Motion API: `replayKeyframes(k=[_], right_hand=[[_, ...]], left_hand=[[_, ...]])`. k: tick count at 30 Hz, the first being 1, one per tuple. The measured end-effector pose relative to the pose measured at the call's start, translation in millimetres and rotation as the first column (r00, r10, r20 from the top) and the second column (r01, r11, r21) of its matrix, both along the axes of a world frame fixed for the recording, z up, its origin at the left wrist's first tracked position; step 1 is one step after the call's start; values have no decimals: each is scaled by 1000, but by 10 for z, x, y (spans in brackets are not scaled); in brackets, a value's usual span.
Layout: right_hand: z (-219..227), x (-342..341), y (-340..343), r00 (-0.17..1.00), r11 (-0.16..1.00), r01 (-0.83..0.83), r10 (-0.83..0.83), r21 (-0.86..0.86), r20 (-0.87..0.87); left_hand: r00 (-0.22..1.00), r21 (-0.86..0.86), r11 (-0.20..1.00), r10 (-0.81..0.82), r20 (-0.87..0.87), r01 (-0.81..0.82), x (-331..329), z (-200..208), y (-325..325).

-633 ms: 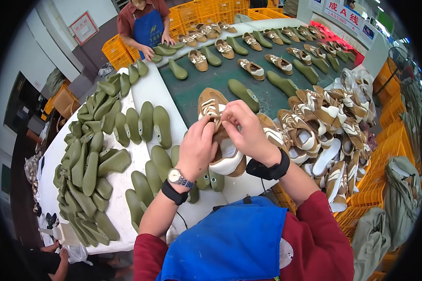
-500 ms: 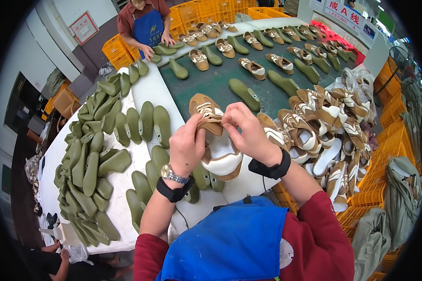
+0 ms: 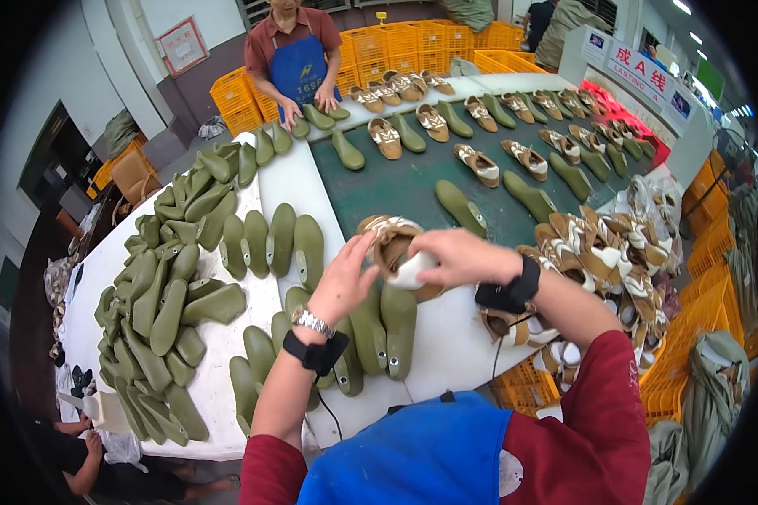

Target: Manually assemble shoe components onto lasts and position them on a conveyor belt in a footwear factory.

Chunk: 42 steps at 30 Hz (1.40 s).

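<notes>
A brown and white sneaker (image 3: 410,268) is held over the near edge of the table, its opening tipped toward me. My right hand (image 3: 467,257) grips it around the white heel end. My left hand (image 3: 343,282) is at the shoe's left side, thumb and fingers apart; whether the fingertips touch the shoe I cannot tell. Beneath and beside the hands lie green shoe lasts (image 3: 398,328). To the right is a heap of brown and white sneakers (image 3: 602,244).
A large pile of green lasts (image 3: 156,295) covers the white table on the left. Rows of sneakers and lasts stand on the green conveyor belt (image 3: 379,189). Across from me a person in a blue apron (image 3: 301,71) touches lasts. Orange crates (image 3: 691,337) line the right side.
The sneaker has been turned from laces and tongue facing me to its opening. Both hands have let go of the tongue, and the right has moved to the heel. The view has shifted slightly.
</notes>
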State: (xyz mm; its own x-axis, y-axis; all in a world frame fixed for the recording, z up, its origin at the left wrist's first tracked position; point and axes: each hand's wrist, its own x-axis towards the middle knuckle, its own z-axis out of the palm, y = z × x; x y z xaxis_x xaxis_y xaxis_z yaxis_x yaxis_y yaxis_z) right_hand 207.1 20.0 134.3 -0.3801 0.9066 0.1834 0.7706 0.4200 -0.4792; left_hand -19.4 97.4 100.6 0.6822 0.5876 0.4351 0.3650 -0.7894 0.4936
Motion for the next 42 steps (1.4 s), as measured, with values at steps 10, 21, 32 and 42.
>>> replayKeyframes(k=[10, 21, 32, 42], right_hand=[[-1338, 1318, 2100, 839, 820, 526, -455, -226, 299], [-2077, 1655, 1969, 846, 829, 531, -529, -174, 62], [38, -238, 342, 956, 957, -277, 283, -88, 79], [-1114, -647, -1375, 954, 909, -283, 301, -304, 13]], left_hand=[[941, -253, 955, 62, -332, -152, -1091, -596, -640], [908, -321, 934, 8, -419, -156, -1134, -1140, -925], [814, -159, 976, -213, -541, 149, -664, -668, -1075], [773, 176, 953, -86, -628, 248, -501, -1295, -899]])
